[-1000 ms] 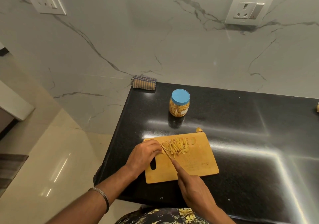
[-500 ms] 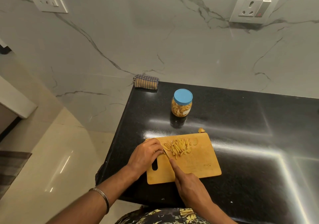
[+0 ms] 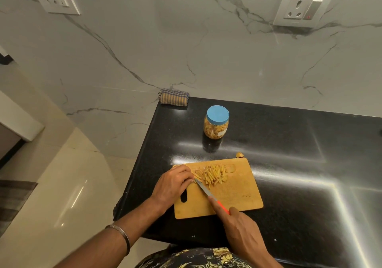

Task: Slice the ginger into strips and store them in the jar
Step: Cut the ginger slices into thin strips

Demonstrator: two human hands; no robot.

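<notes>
Your right hand [image 3: 242, 231] grips the knife [image 3: 203, 189] by its orange handle, forefinger along the spine, while your left hand [image 3: 172, 185], fingers curled, pins the last ginger at the cutting board [image 3: 237, 197]'s left end, beside the cut strips [image 3: 213, 175]. Keep those knuckles ahead of the fingertips and cut thinly. The jar [image 3: 216, 122] waits behind, lid on.
</notes>
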